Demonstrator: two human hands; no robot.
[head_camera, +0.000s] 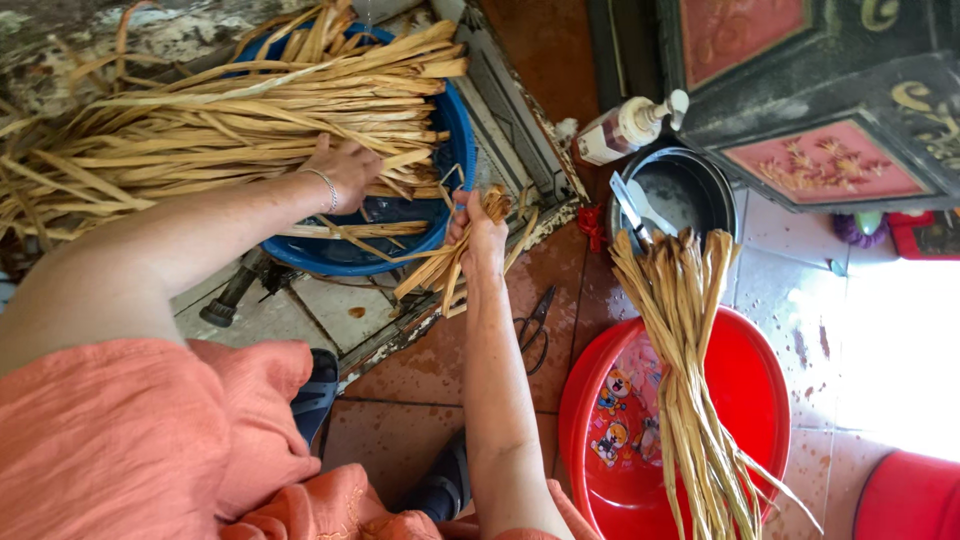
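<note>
My tan, straw-coloured leaf strips (250, 110) fill a blue basin (455, 140). My sleeve (130, 440) is salmon-orange. A red tub (770, 400) shows cartoon animal prints on its floor. The floor tiles (420, 370) are reddish-brown; the scissors (535, 325) are black.

Pale tan dried leaf strips (230, 110): fibrous, matt, papery, rough-edged. Round blue plastic basin (452, 140): smooth, wet sheen. Round red plastic basin (745, 385): glossy, w/ cartoon print inside. Brown floor tiles (560, 290): glazed, wet-looking, stained. Black metal scissors (535, 325): dull. Dark round metal pot (690, 185): semi-gloss. Thin silver metal bracelet (325, 185): shiny. Salmon-orange cloth garment (120, 440): soft, matt weave.
</note>
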